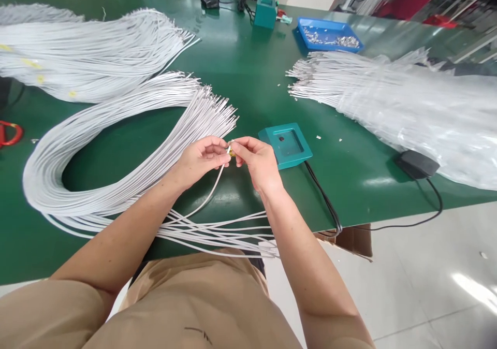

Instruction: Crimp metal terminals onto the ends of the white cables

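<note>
Both hands meet over the middle of the green table. My left hand (205,157) is closed in a pinch on a white cable (215,187) near its end. My right hand (254,157) pinches at that same end, where a small yellow piece (232,151) shows between the fingertips; its kind is too small to make out. From the hands the cable droops to several loose white cables (217,227) along the table's front edge. Left of my hands lies a curved bundle of white cables (155,168), its cut ends close to my left fingers.
A teal box with a recessed top (289,144) stands just right of my hands, its black cord running off the edge. Larger cable bundles lie at left (97,54) and right (407,100). A blue tray (330,34) holds small parts. Orange-handled scissors (10,133) lie far left.
</note>
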Motion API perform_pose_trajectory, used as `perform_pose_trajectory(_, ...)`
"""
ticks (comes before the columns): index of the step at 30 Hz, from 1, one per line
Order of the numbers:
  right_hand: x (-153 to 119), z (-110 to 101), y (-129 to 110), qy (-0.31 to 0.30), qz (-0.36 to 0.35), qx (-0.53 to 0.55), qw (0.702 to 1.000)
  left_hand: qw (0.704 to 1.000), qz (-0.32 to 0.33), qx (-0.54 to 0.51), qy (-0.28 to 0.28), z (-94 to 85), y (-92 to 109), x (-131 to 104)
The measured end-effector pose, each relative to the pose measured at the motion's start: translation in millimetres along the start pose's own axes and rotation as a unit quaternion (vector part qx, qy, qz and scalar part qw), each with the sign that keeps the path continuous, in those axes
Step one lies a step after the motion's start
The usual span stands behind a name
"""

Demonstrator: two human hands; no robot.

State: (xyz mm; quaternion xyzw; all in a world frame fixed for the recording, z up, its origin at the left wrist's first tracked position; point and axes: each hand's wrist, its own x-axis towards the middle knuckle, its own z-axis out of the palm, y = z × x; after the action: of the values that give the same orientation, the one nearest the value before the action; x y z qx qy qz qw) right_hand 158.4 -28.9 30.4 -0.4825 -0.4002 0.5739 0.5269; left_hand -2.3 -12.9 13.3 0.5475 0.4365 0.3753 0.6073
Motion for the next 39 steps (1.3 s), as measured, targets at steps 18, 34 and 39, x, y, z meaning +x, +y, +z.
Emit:
perform_pose_trajectory(18,12.4,3.1,0.4,-0.114,0.125,0.091,0.981,0.997,0.032,0.063,-0.043,-1.4,1.7,-1.3)
perform_pose_trajectory(34,-3.8,2.9,12.3,0.042,-0.117,-0.273,0.954,0.999,0.001,-0.029,-0.017,-0.7,0.9,-0.8)
perform_pose_trajectory(39,-4.2,0.4,18.0,0.009,-0.284,-0.591,0.755,0.991,-0.056,-0.107,-0.054,-3.6,3.8,-1.0)
